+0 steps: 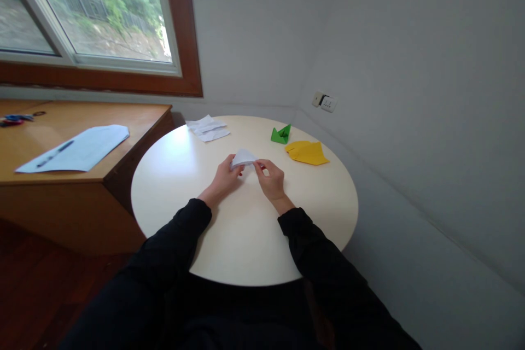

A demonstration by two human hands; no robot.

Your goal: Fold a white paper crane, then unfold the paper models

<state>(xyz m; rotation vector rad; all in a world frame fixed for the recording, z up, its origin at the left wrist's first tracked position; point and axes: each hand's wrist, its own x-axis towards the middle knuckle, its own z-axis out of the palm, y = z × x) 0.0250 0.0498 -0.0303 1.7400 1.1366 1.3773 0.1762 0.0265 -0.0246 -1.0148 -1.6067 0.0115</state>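
Note:
A small piece of folded white paper (244,157), roughly triangular, is held between my two hands above the middle of the round table. My left hand (226,176) grips its left side, fingers closed around the edge. With thumb and fingertips, my right hand (270,178) pinches the paper's right corner. Beyond them, a green folded paper boat (281,134) stands near the far rim. To the right of my hands lies a yellow folded paper (307,152). Several creased white sheets (208,128) rest at the table's far left.
The round cream table (250,251) stands against the wall corner. At left is a wooden desk (135,120) bearing pale paper (94,147), a dark pen (55,154) and blue-and-red items (16,119). A wall socket (328,103) and a window (110,5) are behind.

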